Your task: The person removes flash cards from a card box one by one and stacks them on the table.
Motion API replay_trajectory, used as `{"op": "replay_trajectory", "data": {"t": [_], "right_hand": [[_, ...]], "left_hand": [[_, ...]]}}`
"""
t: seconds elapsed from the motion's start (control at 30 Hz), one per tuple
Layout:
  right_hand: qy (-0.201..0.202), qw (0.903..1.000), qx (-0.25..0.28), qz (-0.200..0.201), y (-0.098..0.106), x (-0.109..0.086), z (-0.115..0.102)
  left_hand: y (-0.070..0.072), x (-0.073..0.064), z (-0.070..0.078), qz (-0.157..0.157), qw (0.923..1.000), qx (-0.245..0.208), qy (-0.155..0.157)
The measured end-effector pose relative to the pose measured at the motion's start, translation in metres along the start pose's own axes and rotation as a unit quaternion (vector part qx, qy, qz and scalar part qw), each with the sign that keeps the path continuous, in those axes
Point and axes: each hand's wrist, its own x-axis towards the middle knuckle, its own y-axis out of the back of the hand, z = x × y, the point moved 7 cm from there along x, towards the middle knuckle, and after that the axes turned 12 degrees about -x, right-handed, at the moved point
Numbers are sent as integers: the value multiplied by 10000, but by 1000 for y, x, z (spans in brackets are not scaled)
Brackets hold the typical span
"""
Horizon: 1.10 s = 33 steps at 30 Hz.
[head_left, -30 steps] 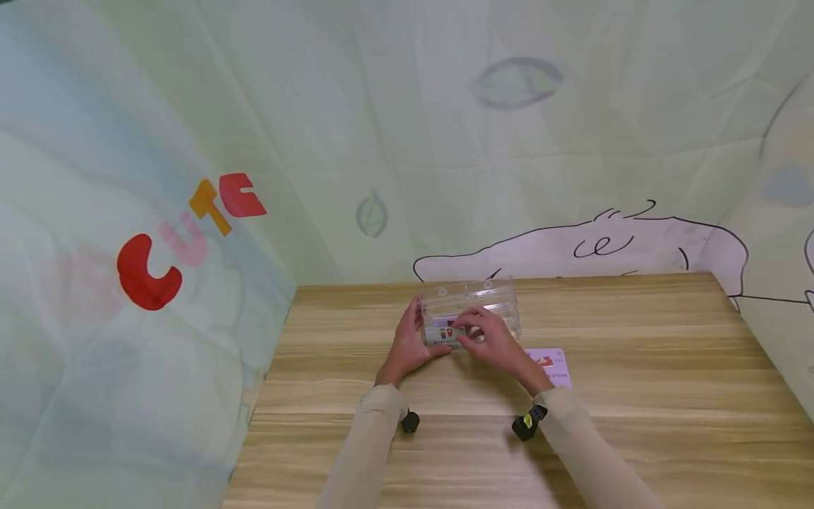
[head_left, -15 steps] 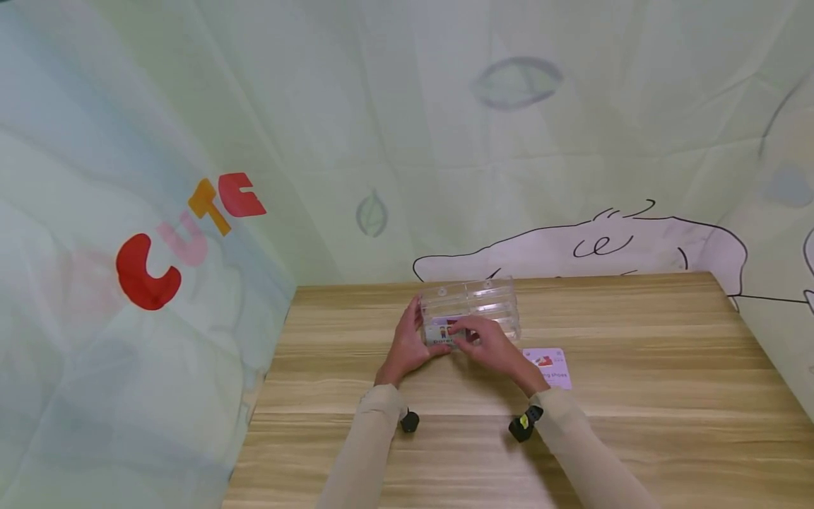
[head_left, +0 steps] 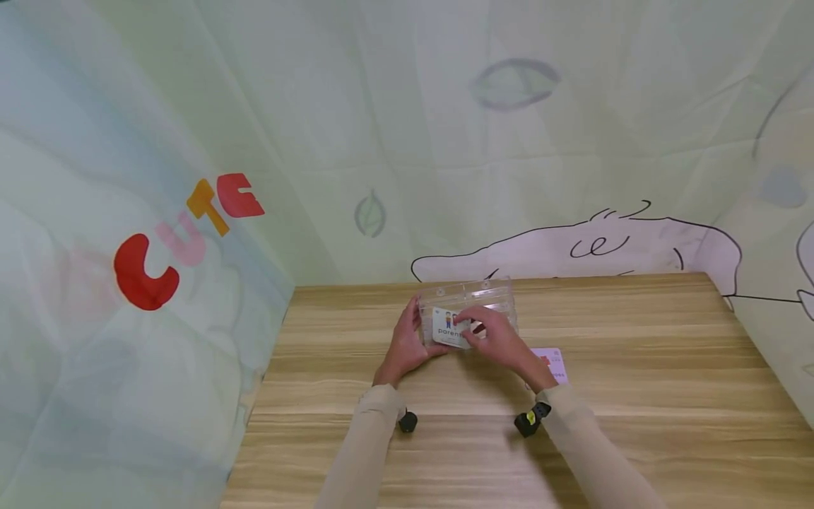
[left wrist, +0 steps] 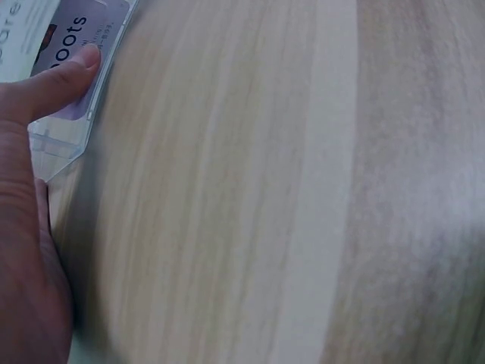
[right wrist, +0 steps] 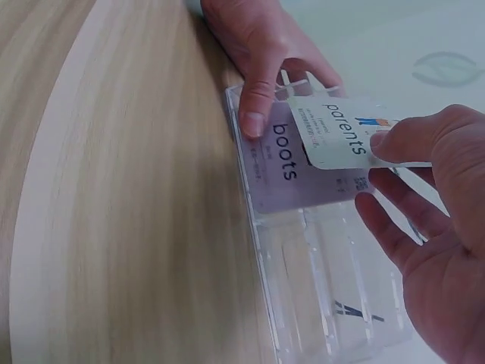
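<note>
A clear plastic card holder [head_left: 499,291] with stepped compartments stands near the table's back edge. My left hand [head_left: 407,343] grips its left side, the thumb in front. In the right wrist view, that thumb lies over the lower edge of a purple "boots" card [right wrist: 276,189] in the front compartment. Between thumb and fingers, my right hand [head_left: 499,343] pinches a pale green "parents" card [head_left: 445,330]. This card is tilted and raised in front of the holder, partly covering the boots card. My right fingers hide its right edge in the head view.
A pink card [head_left: 555,362] lies on the wooden table [head_left: 636,438] to the right of the holder, partly covered by my right wrist. Behind the table hangs a printed cloth [head_left: 432,177], and another cloth side runs along the left.
The parents card, earlier sitting low in the holder's front left compartment, has come up and out in my right hand's pinch. My left hand has stayed on the holder.
</note>
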Motion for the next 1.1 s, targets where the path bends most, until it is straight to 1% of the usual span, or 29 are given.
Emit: {"op": "replay_trajectory", "data": {"t": [0.2,0.4,0.5,0.7,0.8,0.9,1.03,1.1], "right_hand": [[-83,9999,-80,56,14,-7,3],[-278,9994,-206,73,30,-18,9],[-394,9989,-248,56,39,-25,13],[-545,9977,-379,103,55,-41,25],[-741,9966,-349,80,63,-51,32],[-1019,9946,-190,7,70,-63,42],[-1348,9903,-342,-17,79,-81,56],[-1419,9886,-503,25,84,-89,62]], "left_hand": [[-1,1,-2,-18,10000,2,43],[-1,0,-2,-2,9999,99,128],[0,-1,-1,13,9999,124,105],[-1,-1,0,15,9997,118,193],[-1,-1,0,33,9998,64,185],[-1,-1,0,54,9999,25,158],[-1,-2,-1,45,9999,29,165],[-1,-1,-2,49,9998,58,205]]}}
